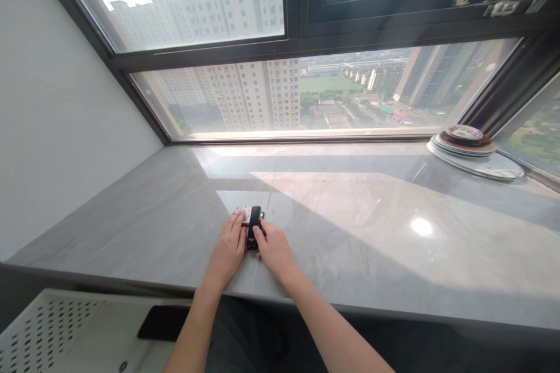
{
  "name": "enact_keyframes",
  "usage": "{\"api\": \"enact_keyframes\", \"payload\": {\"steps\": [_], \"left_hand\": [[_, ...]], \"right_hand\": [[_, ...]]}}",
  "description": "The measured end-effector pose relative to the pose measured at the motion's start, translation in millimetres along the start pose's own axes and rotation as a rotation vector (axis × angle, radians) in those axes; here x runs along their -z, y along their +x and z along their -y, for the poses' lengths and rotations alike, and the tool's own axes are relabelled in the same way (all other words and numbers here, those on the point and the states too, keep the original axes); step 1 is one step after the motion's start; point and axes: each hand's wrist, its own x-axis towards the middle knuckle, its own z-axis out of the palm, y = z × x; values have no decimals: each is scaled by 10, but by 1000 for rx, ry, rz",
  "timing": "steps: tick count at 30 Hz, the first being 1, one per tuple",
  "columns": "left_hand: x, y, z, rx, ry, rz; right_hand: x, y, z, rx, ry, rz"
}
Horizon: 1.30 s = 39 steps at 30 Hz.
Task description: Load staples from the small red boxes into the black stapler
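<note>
A small black stapler (pixel 253 230) lies lengthwise on the grey stone sill, pointing away from me. My right hand (pixel 275 249) is closed round its right side, with the thumb on the top. Left of the stapler is a flat red-and-white printed piece (pixel 244 211), perhaps paper or a packet, partly covered by fingers. My left hand (pixel 228 243) presses on that piece with its fingers together, close against the stapler's left side. Whether the piece reaches between the stapler's jaws is hidden.
The wide grey marble-look sill (pixel 341 233) runs below a dark-framed window (pixel 293 46). At the far right stands a stack of plates (pixel 466 143). A white perforated chair or rack (pixel 56 326) with a dark flat object (pixel 161 322) on it is below the sill's front edge.
</note>
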Motion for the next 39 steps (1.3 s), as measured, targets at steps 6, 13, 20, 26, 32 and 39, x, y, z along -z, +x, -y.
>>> {"api": "enact_keyframes", "payload": {"steps": [6, 13, 20, 26, 32, 39], "left_hand": [[17, 22, 8, -2, 3, -16], [55, 21, -40, 6, -9, -33], [49, -33, -81, 69, -43, -57], [170, -52, -140, 83, 40, -172], [193, -206, -853, -81, 18, -403], [-413, -260, -1649, -242, 43, 229]], "right_hand": [[-31, 51, -95, -59, 55, 45], [884, -251, -155, -79, -39, -97], [2210, -939, -431, -37, -905, -85], [1976, -1074, -505, -72, -1272, -164], [1936, -1097, -393, -18, -1365, -155], [1959, -1118, -369, 30, -1338, -76]]}}
